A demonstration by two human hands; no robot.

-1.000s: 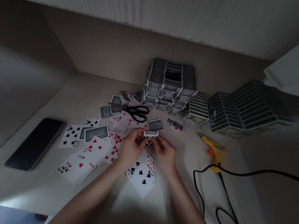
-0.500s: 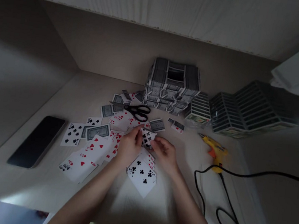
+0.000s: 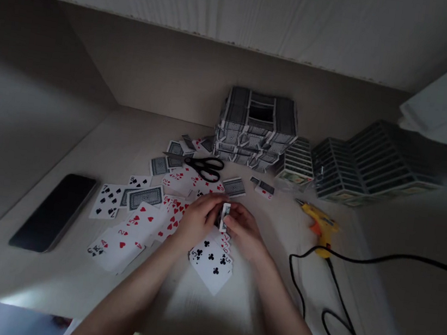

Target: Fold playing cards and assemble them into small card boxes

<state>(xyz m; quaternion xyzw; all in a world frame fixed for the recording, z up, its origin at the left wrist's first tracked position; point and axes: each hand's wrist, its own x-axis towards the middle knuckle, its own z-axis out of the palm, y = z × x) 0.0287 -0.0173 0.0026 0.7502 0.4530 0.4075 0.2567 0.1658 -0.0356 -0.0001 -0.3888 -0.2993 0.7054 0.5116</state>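
Over the middle of the desk (image 3: 228, 316), the right hand (image 3: 246, 233) holds a small folded card (image 3: 224, 217). The grip is narrow: the thumb lies on the card's right side, toward its near end, and the fingers curl around behind. The card shows as a slim, white-edged strip, its long side running from the near edge of the desk toward the back edge. It lies between the two sets of fingertips, with its near end pointing toward the person.

The left hand (image 3: 199, 218) is curled in from the left, its fingertips close against the card's left side and far end. Its fingers are bent and close together, but how firmly they press on the card cannot be told.

Just below the hands, on the near side, lies a fan of cards (image 3: 212, 269) with a five of clubs on top. More loose face-up cards (image 3: 125, 240) spread toward the left edge, where a black phone (image 3: 54, 212) lies at a slant. A face-down card (image 3: 234, 186) is just beyond the hands, and black-handled scissors (image 3: 206, 167) rest on cards farther back, their blades toward the left.

Near the desk's back edge stands a box-like card structure (image 3: 257, 125) with an opening in its top. Striped stacks (image 3: 371, 168) fill the back right corner. A yellow glue gun (image 3: 323, 224) lies toward the right edge, beside a looping black cord (image 3: 342, 285).
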